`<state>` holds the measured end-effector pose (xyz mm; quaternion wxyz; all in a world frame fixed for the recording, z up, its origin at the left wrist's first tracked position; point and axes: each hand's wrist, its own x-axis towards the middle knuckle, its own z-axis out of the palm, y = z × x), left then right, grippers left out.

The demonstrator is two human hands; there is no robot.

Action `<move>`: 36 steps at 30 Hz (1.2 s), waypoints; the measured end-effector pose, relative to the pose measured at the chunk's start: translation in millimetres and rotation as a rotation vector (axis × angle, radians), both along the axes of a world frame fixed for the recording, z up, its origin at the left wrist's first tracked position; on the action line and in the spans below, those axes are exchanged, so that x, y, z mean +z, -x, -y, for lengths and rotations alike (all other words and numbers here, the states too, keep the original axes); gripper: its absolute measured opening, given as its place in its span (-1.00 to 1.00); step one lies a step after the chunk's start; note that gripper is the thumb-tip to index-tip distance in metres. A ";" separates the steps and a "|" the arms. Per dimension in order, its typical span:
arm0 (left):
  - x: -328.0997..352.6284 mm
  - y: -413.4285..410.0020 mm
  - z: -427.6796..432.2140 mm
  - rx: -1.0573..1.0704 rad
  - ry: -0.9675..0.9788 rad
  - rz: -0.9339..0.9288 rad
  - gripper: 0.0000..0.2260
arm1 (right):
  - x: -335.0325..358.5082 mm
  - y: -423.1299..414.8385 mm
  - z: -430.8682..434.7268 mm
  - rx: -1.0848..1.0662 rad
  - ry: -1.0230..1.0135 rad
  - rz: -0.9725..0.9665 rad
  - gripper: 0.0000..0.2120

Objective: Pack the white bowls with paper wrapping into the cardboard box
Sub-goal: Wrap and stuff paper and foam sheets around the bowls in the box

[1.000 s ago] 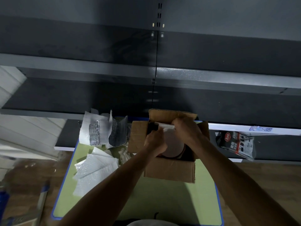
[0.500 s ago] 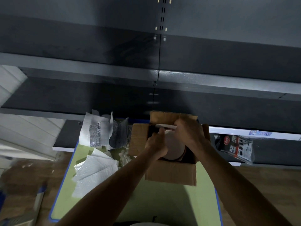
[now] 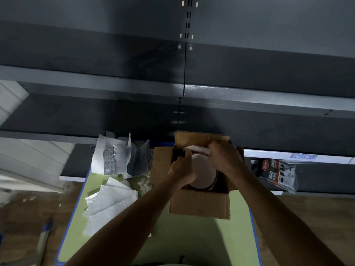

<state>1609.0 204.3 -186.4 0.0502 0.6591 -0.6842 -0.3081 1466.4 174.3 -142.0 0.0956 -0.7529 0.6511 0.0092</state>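
left hand (image 3: 181,169) curling fingers round white bowl (image 3: 204,174) sitting inside cardboard box (image 3: 199,206) | right hand (image 3: 224,159) pinching paper wrapping (image 3: 196,149) at bowl's far edge | hanging packet (image 3: 276,173) showing red-black print, unreadable

One cardboard box (image 3: 199,206); one white bowl (image 3: 203,169) showing inside; one paper wrapping (image 3: 196,149); two hands, the left hand (image 3: 182,170) and the right hand (image 3: 224,158); one packet (image 3: 276,172). The bubble-wrap sheets (image 3: 109,204) overlap too much to count.

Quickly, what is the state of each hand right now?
Left hand: grips the round white bowl in the brown cardboard box.
Right hand: pinches the white paper wrapping.
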 end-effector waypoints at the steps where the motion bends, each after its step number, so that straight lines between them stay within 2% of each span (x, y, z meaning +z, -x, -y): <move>1: 1.3 1.0 2.7 0.003 0.000 0.007 -0.30 | 1.9 1.8 -0.2 -0.015 -0.031 0.021 -0.87; 7: 6.1 7.9 10.9 0.016 0.019 0.175 -0.36 | -7.8 5.2 3.5 0.004 -0.277 0.038 -0.82; 11: 5.4 6.8 9.2 0.004 0.002 0.142 -0.52 | -8.7 0.0 11.2 0.000 -0.381 0.070 -0.88; 16: 8.3 14.8 16.5 0.077 -0.131 -0.036 -0.28 | -8.2 -1.0 17.5 -0.034 -0.469 0.137 -0.75; 24: 7.2 5.7 19.2 0.024 -0.117 -0.009 -0.41 | -6.5 -7.2 16.2 -0.109 -0.512 0.147 -0.71; 27: 7.7 4.0 20.2 0.007 -0.122 -0.013 -0.47 | -6.8 -8.7 14.8 -0.070 -0.459 0.107 -0.73; 31: 3.8 4.3 16.5 0.014 -0.111 -0.034 -0.44 | -7.5 -7.8 15.8 -0.045 -0.463 0.085 -0.82; 36: 2.7 4.8 11.3 0.038 -0.129 -0.087 -0.45 | -6.3 -7.6 4.4 0.009 -0.305 0.070 -0.83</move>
